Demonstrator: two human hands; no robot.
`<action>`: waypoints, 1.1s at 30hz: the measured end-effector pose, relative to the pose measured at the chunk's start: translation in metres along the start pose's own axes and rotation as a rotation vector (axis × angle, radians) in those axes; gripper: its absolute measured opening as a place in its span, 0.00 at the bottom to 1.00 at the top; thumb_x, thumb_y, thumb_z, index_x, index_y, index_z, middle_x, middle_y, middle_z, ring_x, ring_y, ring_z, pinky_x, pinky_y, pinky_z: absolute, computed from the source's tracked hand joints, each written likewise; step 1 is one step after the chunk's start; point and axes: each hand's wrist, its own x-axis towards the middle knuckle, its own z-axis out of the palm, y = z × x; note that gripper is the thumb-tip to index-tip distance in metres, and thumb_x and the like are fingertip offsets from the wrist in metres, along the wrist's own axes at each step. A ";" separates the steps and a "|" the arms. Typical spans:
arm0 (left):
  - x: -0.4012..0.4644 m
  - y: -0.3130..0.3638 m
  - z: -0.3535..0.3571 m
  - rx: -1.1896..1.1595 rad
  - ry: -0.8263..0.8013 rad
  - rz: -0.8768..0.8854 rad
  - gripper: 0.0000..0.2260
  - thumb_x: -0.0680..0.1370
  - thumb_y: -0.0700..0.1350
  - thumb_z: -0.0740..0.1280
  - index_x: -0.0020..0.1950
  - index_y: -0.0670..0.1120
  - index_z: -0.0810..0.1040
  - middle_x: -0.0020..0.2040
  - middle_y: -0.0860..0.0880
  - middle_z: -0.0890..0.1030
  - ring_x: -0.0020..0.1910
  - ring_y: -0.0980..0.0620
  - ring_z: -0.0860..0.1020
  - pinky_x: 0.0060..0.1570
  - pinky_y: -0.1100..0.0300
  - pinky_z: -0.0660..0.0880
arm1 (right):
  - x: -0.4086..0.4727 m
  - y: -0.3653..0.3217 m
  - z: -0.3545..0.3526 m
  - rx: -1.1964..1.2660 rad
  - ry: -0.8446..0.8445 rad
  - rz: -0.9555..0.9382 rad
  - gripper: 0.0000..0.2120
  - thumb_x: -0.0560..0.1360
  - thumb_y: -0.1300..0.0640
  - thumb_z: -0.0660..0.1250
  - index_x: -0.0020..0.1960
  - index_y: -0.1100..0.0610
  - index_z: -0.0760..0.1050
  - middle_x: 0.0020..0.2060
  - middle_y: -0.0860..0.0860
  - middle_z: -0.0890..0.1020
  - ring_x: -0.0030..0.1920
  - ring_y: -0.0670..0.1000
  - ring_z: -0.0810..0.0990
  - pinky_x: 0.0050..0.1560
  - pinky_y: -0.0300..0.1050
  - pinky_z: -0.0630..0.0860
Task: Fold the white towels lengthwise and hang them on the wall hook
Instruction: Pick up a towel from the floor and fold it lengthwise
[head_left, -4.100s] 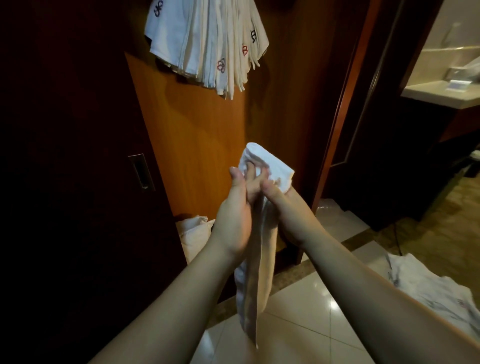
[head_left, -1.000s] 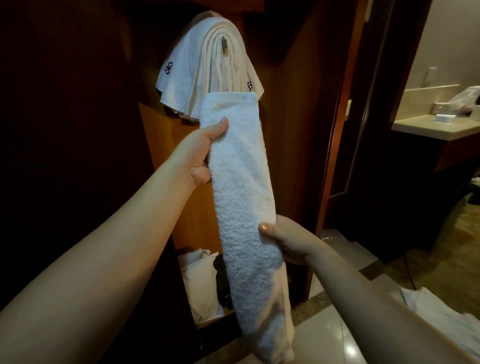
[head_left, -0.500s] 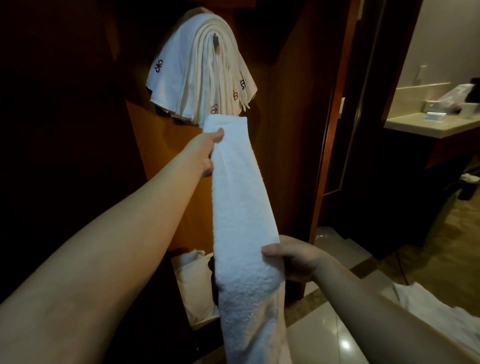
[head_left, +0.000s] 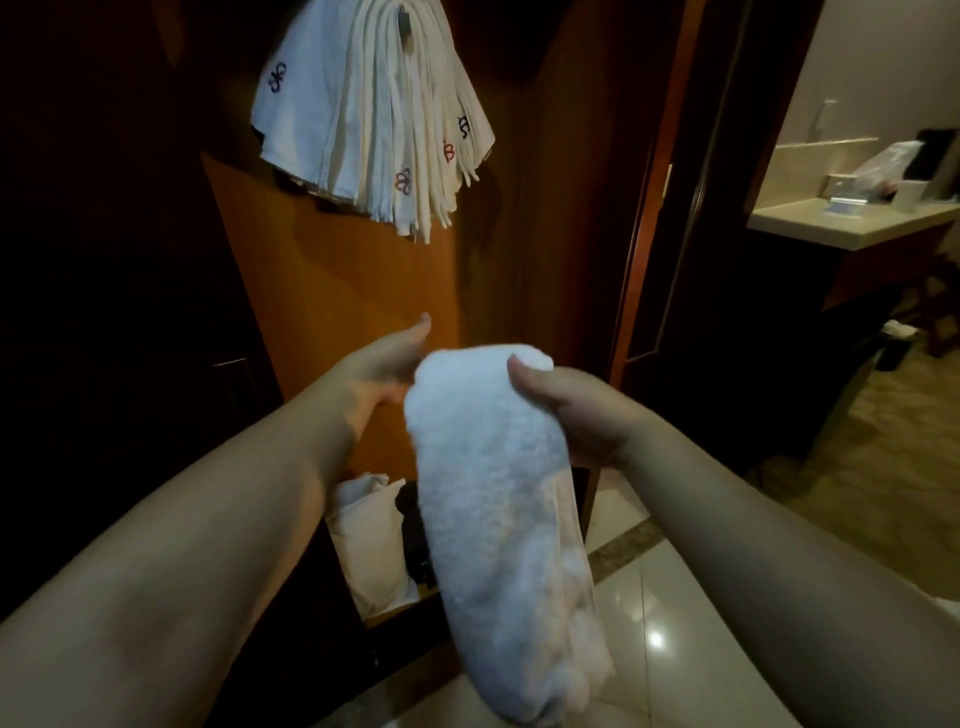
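Presently, your wooden wall panel (head_left: 332, 312) carries the bundle of hung white towels (head_left: 374, 114), draped over the wall hook (head_left: 404, 23) at its top. Below it, you hold the folded white towel (head_left: 493, 509) doubled over, hanging downward. Your right hand (head_left: 576, 410) grips its upper fold, thumb on top. Your left hand (head_left: 379, 364) lies released beside the fold, fingers extended.

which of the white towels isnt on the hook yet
The folded towel gripped by the right hand, left hand beside it. The others hang bunched on the hook above.
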 end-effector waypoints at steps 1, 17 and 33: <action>-0.001 -0.008 0.001 0.009 0.026 0.002 0.23 0.84 0.60 0.55 0.63 0.43 0.76 0.46 0.42 0.84 0.48 0.45 0.84 0.41 0.54 0.80 | 0.003 -0.006 -0.001 0.005 0.046 -0.028 0.22 0.73 0.42 0.68 0.55 0.57 0.84 0.55 0.57 0.85 0.57 0.55 0.84 0.54 0.48 0.81; -0.096 -0.060 0.070 0.633 0.492 0.945 0.16 0.79 0.49 0.68 0.64 0.48 0.71 0.59 0.51 0.74 0.53 0.54 0.77 0.49 0.58 0.80 | 0.034 -0.051 0.019 -0.214 0.345 -0.185 0.23 0.83 0.40 0.55 0.58 0.56 0.78 0.55 0.56 0.85 0.60 0.55 0.83 0.70 0.58 0.72; -0.102 -0.053 0.065 0.869 0.667 1.030 0.11 0.83 0.51 0.60 0.40 0.54 0.70 0.32 0.58 0.70 0.30 0.58 0.71 0.27 0.64 0.62 | 0.049 -0.045 0.032 -0.515 0.544 -0.108 0.39 0.80 0.31 0.51 0.77 0.60 0.65 0.75 0.58 0.69 0.73 0.58 0.69 0.74 0.54 0.66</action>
